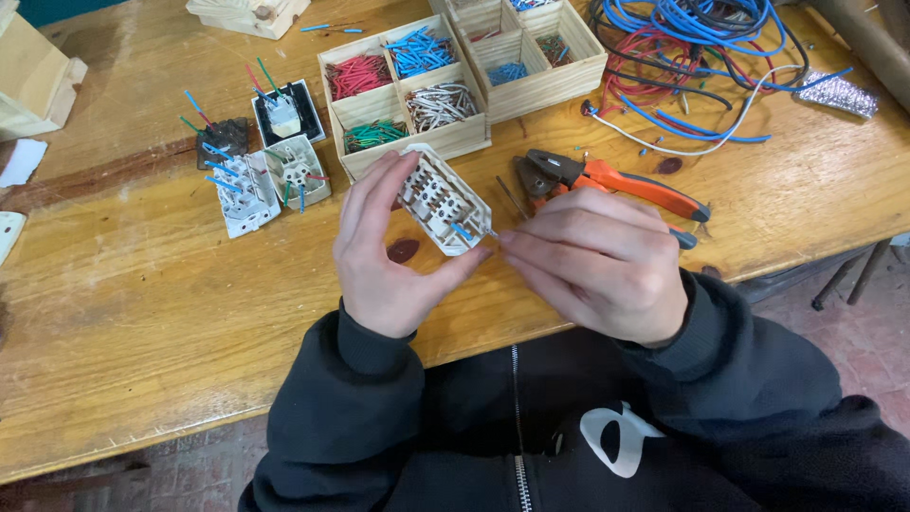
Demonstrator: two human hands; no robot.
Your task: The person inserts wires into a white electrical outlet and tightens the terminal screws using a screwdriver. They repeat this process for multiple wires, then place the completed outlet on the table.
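Left hand (384, 251): holds a white switch block (444, 201) above the table, fingers wrapped round its far and near edges.
Right hand (597, 261): fingertips pinched at the block's near right corner, by a short blue wire (462, 230).
Pliers (607, 180): orange-handled, lying just beyond the right hand.
Wooden tray (403, 90): behind the block, compartments of red, blue, green and white wire pieces.
Loose cables (701, 47): tangled far right.
Other switch blocks (265, 161): far left, wires sticking out.

No packages, labels, signs or screens show anywhere on or around the wooden table (142, 284).
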